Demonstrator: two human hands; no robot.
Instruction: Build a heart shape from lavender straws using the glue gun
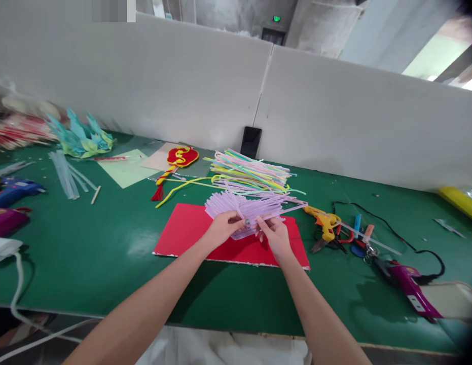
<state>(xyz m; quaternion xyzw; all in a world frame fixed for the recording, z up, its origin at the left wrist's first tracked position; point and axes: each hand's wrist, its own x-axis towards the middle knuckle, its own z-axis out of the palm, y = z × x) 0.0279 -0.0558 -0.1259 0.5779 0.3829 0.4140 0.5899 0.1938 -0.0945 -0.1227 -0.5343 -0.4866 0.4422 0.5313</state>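
In the head view, a lilac piece (224, 203) made of many pipe cleaners laid side by side in slanting rows is held over a red board (182, 228). My left hand (228, 225) pinches its lower left part, thumb toward the middle. Close beside it, my right hand (273, 233) is closed on the lower right part, fingers partly hidden beneath. A lilac strand sticks out to the right above my right hand. Just behind lies a pile of loose pipe cleaners (251, 170) in pink, yellow, green and lilac.
A red and yellow fan-shaped ornament (182, 156) lies left of the pile. A black phone (251, 141) leans on the white partition (334, 111). To the right are a yellow glue gun (326, 223) and a purple tool (412, 289). Glue sticks (64, 175) and a blue glue gun (17, 190) lie left.
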